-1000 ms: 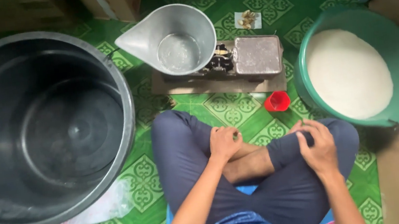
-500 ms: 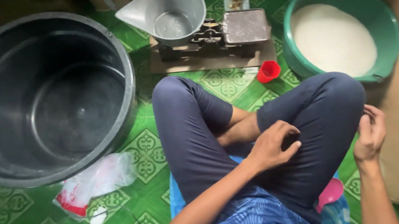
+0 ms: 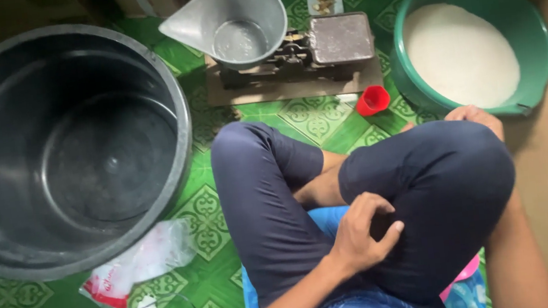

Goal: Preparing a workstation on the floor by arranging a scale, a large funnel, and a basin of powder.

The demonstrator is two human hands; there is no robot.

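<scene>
person seated cross-legged on green patterned floor (image 3: 311, 119). left hand (image 3: 362, 233) rests on the inner thigh, fingers (image 3: 392, 228) loosely curled, grasping nothing. right hand (image 3: 472, 116) sits on the right knee, just beside the green basin (image 3: 528, 29) of white grain; fingers mostly hidden, cannot tell their state. balance scale (image 3: 297, 58) ahead: metal scoop pan (image 3: 231, 21) looks empty. black tub (image 3: 60, 144) at left empty too. small red cup (image 3: 372, 100) near the basin. judgement: no weighing or filling begun.
</scene>
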